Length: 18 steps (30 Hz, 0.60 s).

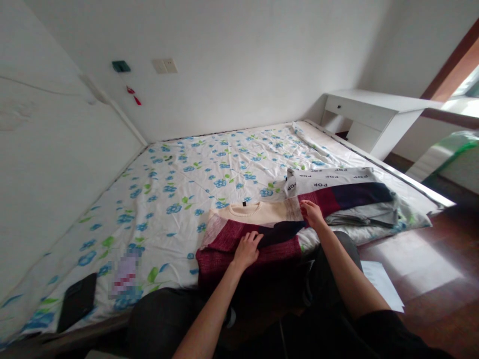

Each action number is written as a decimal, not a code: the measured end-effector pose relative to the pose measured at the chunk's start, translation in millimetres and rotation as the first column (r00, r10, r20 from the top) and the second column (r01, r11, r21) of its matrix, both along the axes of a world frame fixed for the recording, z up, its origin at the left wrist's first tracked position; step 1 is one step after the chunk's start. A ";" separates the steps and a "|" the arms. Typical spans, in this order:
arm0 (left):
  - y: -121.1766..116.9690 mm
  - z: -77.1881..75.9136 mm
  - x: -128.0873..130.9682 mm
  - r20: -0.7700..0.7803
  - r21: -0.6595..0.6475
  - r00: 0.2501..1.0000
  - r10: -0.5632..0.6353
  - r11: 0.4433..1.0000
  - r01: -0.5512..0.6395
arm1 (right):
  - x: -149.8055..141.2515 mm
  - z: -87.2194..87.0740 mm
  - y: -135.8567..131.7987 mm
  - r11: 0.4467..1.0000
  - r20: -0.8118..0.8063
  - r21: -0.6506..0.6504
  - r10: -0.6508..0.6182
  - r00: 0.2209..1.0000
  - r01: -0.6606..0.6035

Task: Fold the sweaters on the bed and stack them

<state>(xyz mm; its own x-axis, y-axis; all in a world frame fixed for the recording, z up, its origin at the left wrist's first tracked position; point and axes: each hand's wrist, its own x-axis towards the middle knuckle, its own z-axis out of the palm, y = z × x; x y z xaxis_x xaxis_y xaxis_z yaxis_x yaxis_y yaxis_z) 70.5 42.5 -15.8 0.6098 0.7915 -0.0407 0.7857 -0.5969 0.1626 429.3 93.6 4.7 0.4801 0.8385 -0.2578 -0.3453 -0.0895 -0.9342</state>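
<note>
A knitted sweater (279,210) in cream, maroon and navy lies on the near edge of the bed, its ribbed collar facing away from me. One sleeve is folded across the sweater's front. On that sleeve rests my left hand (247,250), fingers spread and pointing forward. My right hand (312,213) has its fingers closed on the other sleeve close to the shoulder. That sleeve stretches to the right over a grey garment printed "POP" (333,175). The sweater's lower part hangs toward my lap and is lost in dark shadow.
A floral sheet (224,164) covers the bed. At the left edge lie a black phone-like object (77,301) and a blurred-out item (126,273). A white desk (368,112) stands at the back right. White paper (379,284) is on the right, above the wooden floor (430,269).
</note>
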 end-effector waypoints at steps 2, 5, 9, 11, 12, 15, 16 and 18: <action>-3.0 -11.5 33.1 -0.010 0.088 1.000 -0.027 0.996 0.028 | -2.4 -1.3 -0.5 1.000 0.028 0.011 0.010 1.000 -0.010; 0.6 -24.6 67.8 -0.006 0.216 1.000 -0.022 0.976 0.023 | -1.4 -4.0 -0.6 1.000 0.102 0.016 0.000 0.995 -0.001; 12.3 -27.3 86.1 0.014 0.320 1.000 0.000 0.947 -0.005 | -0.2 -6.2 1.2 0.999 0.164 0.026 -0.031 0.986 0.027; 15.5 -22.7 92.6 0.030 0.317 0.997 -0.072 0.947 0.059 | -0.9 -6.2 2.5 0.998 0.176 0.033 -0.053 0.983 0.048; 15.6 -19.3 97.3 0.045 0.301 0.992 -0.114 0.949 0.095 | -1.3 -5.8 3.1 0.997 0.178 0.039 -0.068 0.982 0.062; 11.0 -7.7 119.4 0.136 0.191 0.981 -0.135 0.976 0.107 | -1.6 -3.2 4.0 0.993 0.164 0.064 -0.105 0.981 0.096; 8.2 -4.2 128.4 0.178 0.133 0.979 -0.096 0.989 0.073 | -1.3 -1.9 4.0 0.992 0.158 0.074 -0.116 0.981 0.105; 1.4 0.4 145.0 0.229 0.003 0.973 0.009 1.000 -0.010 | -0.4 1.0 3.6 0.988 0.146 0.089 -0.137 0.980 0.125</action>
